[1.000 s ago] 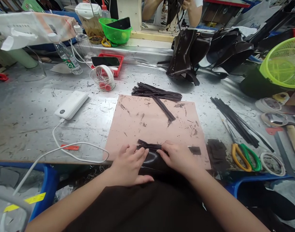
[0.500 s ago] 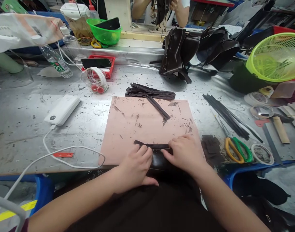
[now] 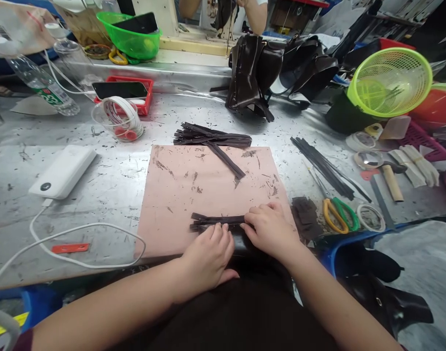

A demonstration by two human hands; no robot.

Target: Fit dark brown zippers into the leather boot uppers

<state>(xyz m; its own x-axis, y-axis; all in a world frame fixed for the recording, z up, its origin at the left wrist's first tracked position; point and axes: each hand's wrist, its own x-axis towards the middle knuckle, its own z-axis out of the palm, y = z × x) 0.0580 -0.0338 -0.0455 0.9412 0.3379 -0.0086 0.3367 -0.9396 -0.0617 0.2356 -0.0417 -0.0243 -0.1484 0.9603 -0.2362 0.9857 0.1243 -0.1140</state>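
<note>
2 hands [image 3: 210, 251] [image 3: 270, 229] at 1 fork-ended dark strip [image 3: 223, 220] — 1 pink board [image 3: 179, 190]

I'm getting bright, cool light across the table [image 3: 113, 170], probably from above. Its metal throws pale glare, strongest towards the ledge [image 3: 193, 80], while the mat [image 3: 208, 190] reads matt and even. Crisp highlights mark the leather [image 3: 241, 73]. My apron [image 3: 226, 312] sinks almost to black, and the strip [image 3: 223, 220] by the fingers [image 3: 217, 235] shows little detail. Shadows look soft. The wide lens stretches the basket [image 3: 405, 73] and tilts the bottle [image 3: 47, 90]; far background is soft.
</note>
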